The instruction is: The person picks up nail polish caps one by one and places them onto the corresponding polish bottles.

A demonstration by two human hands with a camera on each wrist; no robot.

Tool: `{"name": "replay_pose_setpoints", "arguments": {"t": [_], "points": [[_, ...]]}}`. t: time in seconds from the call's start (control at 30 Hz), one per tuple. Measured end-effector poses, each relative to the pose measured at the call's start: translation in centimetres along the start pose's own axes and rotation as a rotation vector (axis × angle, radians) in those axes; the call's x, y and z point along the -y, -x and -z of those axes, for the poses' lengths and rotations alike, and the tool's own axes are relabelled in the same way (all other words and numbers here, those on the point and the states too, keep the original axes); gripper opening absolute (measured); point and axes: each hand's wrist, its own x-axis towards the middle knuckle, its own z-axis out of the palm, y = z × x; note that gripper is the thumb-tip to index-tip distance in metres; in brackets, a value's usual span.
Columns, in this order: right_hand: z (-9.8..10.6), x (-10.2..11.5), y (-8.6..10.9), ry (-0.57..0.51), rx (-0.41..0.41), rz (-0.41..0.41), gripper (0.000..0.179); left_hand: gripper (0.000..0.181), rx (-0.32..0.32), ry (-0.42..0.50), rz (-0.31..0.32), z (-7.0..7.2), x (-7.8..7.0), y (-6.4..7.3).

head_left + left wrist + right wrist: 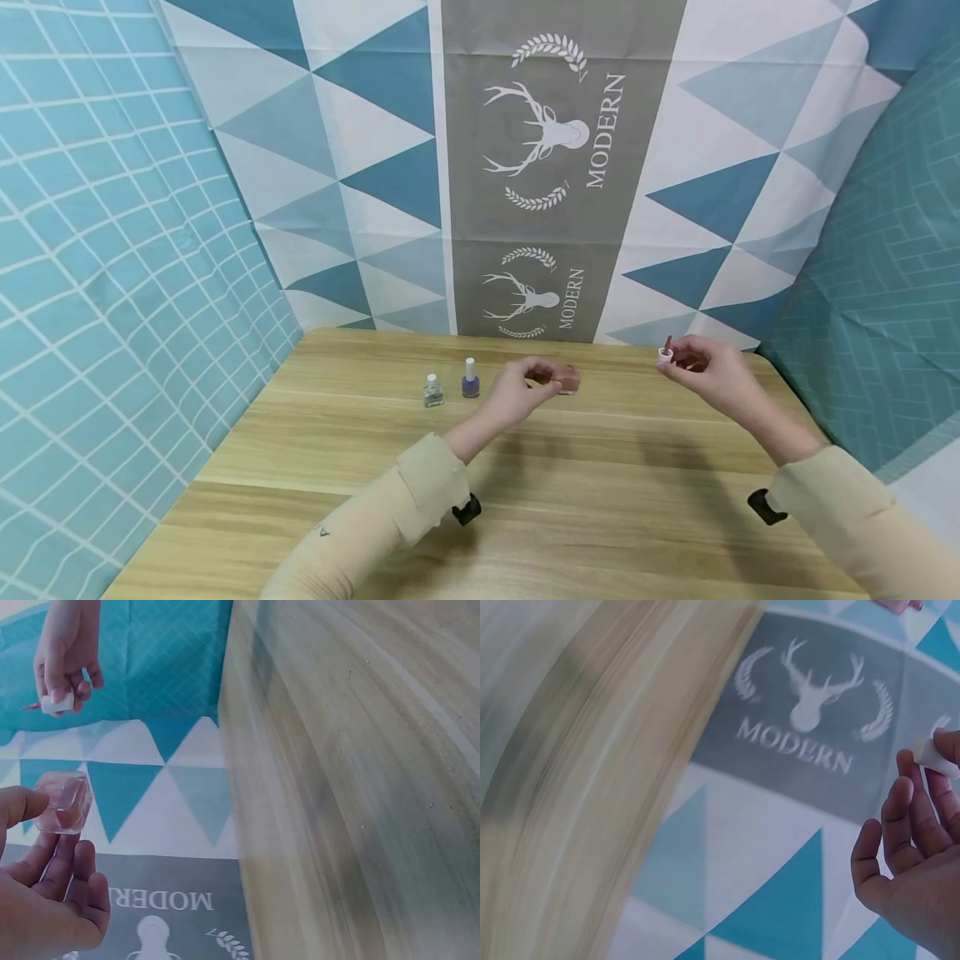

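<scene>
Between the thumb and fingers of my left hand is a small square nail polish bottle with pinkish polish. In the left wrist view this glass bottle shows its clear corners, and its neck has no cap on it. Off to the right, my right hand pinches a white nail polish cap, its brush coated in dark pink and pointing up, away from the bottle. The right wrist view shows the white cap between thumb and fingertips, the other fingers loosely bent.
Left of the left hand stand a purple nail polish bottle and a clear nail polish bottle, both white-capped. They are on a wooden table. A patterned cloth hangs behind, with blue sheets on both sides.
</scene>
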Motion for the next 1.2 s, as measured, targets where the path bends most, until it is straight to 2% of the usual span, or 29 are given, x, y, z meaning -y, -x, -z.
{"name": "replay_pose_setpoints", "arguments": {"t": [0.2,0.47,0.9,1.2], "points": [[-0.5,2.2,0.4,-0.052,-0.034,0.015,0.024,0.018,-0.015,-0.023,-0.044,1.2,-0.5,1.3],[-0.7,4.7,1.4,-0.14,-0.088,0.039,0.021,0.019,-0.025,-0.02,-0.101,2.1,-1.3,3.1],[-1.3,7.0,3.1,-0.175,-0.153,0.131,0.018,0.019,-0.128,0.044,-0.136,2.9,-1.9,5.6],[-2.3,8.3,3.5,-0.352,-0.153,0.193,0.033,0.018,-0.128,0.072,-0.137,2.8,-2.0,7.2]]}}
